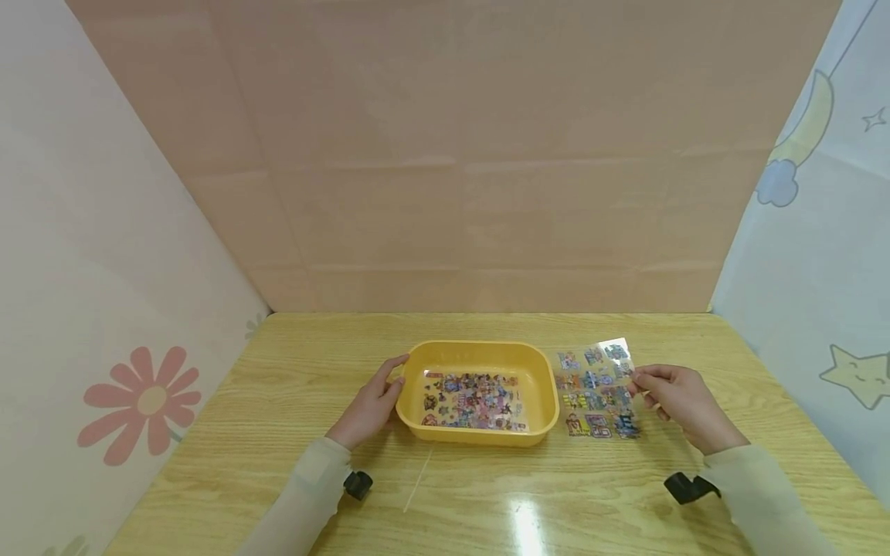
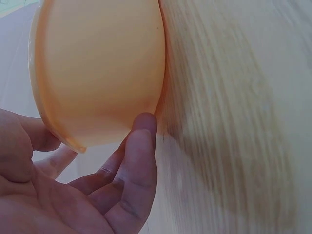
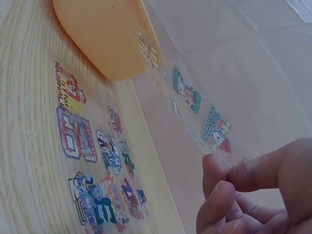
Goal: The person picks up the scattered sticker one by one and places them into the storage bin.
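A yellow plastic basin (image 1: 480, 438) stands on the table. Inside it lie clear sticker sheets (image 1: 473, 401) with small colourful cartoon prints. My left hand (image 1: 370, 405) holds the basin's left end; in the left wrist view, its thumb is at the rim and a fingertip presses low on the outer wall. To the right of the basin, my right hand (image 1: 681, 401) pinches the edge of a transparent sticker sheet (image 1: 591, 378) between thumb and fingers. The pinched part is lifted at a tilt, while more stickers (image 3: 78, 134) lie flat near the table surface beneath it.
The wooden table (image 1: 278, 463) carries a thin pale strip (image 1: 419, 477) in front of the basin. A plain pinkish backdrop (image 1: 459, 193) stands behind, and patterned white walls (image 1: 125, 255) rise on both sides. Each wrist bears a black camera mount (image 1: 358, 485).
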Demonstrator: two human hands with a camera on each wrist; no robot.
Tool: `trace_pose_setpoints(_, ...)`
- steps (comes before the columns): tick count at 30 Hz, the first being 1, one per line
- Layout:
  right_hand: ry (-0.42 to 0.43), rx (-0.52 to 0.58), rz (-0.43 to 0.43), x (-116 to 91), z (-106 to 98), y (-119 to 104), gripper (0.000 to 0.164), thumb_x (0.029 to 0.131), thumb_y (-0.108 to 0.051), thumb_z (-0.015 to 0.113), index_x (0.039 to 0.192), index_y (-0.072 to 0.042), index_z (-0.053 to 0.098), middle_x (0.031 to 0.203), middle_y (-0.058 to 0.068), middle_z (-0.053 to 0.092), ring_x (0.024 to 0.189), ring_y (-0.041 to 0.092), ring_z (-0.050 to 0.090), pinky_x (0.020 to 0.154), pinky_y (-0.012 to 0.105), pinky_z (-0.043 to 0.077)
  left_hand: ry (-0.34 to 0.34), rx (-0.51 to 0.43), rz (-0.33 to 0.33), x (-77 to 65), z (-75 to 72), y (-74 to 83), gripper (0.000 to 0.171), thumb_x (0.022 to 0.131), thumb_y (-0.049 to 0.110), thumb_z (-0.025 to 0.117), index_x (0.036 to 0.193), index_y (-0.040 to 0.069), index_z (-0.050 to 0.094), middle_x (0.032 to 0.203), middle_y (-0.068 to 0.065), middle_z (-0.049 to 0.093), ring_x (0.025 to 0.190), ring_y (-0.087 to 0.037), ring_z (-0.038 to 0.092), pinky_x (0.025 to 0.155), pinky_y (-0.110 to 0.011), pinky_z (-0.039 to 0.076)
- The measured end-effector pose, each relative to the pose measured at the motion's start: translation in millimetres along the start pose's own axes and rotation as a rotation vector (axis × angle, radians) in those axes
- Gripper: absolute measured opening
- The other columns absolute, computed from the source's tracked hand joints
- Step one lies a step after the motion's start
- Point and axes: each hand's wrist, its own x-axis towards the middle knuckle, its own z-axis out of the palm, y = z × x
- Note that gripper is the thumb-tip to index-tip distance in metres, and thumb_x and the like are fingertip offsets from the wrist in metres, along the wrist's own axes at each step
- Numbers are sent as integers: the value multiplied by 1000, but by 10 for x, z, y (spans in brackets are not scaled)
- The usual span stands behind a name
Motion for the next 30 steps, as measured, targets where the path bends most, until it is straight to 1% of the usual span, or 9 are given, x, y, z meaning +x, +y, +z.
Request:
trace_pose_setpoints(8,7,9,-21,-14,-12,-17,48,109,-29,44,134,11,50,92,-4,66,71,17,56,53,31,43,5,6,4,-2,-1,4,46,110,26,41,155,28,34,101,-13,64,76,-21,63,60,-37,55)
trace_pose_setpoints(14,20,15,-28,-17,-12,-33,48,109,-28,44,134,11,50,91,-6,66,71,14,55,53,30,44,7,6,3,2,-3,1,46,110,26,41,155,28,34,99,-13,63,76,-20,63,61,-37,55)
trace_pose_setpoints(21,10,66,-34,-27,-13,-71,48,109,-28,45,136,12,48,89,-9,66,70,12,53,54,30,42,3,2,4,11,-8,-19,46,110,27,40,156,30,33,98,-13,63,75,-22,62,61,-37,55)
trace_pose_setpoints(30,7,115,-54,-31,-6,-149,48,108,-31,47,133,9,50,89,-10,66,70,13,53,55,29,43,4,3,5,24,-8,-32,46,110,28,41,156,30,33,97,-12,63,76,-22,63,61,-37,54)
